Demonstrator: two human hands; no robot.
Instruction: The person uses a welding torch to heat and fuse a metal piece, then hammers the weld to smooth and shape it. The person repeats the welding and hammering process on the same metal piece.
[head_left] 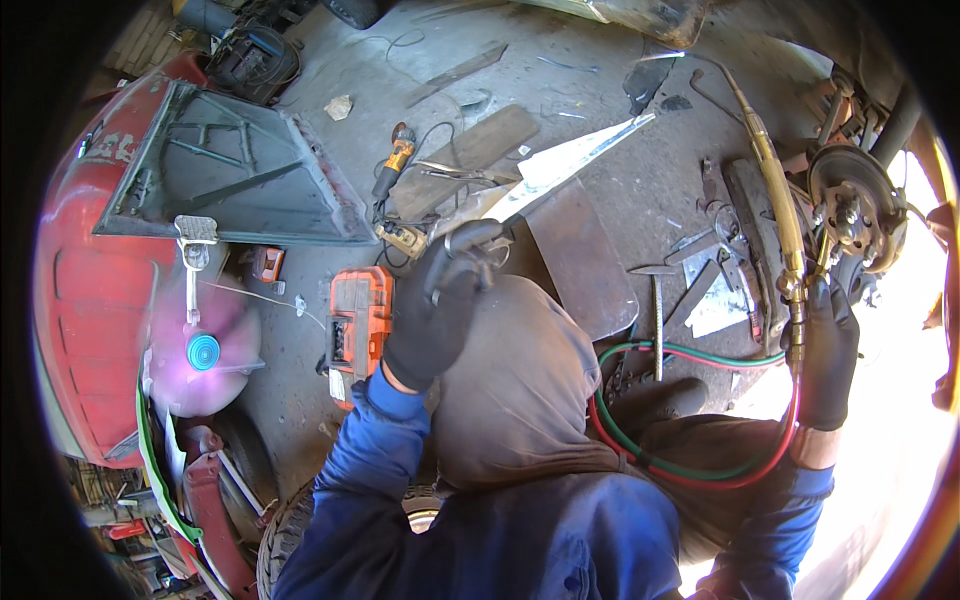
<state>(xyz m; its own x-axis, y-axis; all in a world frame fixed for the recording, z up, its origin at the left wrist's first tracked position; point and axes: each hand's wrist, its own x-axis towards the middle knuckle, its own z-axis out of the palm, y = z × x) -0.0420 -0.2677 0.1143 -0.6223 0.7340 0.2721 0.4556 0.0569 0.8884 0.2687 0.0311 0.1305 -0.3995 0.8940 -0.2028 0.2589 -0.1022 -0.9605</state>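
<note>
My right hand [830, 350], in a black glove, grips a brass gas torch [775, 190] near its valves. The torch's long thin neck reaches up and left, and a bright pale streak shows at its tip; I cannot tell if it is flame. Red and green hoses [640, 455] run from its lower end and loop over my leg. Above my bent knee [515, 375], my gloved left hand [440, 300] is raised with its fingers curled. Something greyish may be between them, but I cannot make it out. A rusty metal sheet [580, 260] lies on the floor just beyond the knee.
An orange toolbox [360, 325] stands left of my knee, with an angle grinder [395, 165] farther off. A hammer [657, 320] lies near a brake disc hub [855, 210] at right. At left are a dark panel [240, 170], a spinning fan [203, 350] and a red vehicle part [95, 300].
</note>
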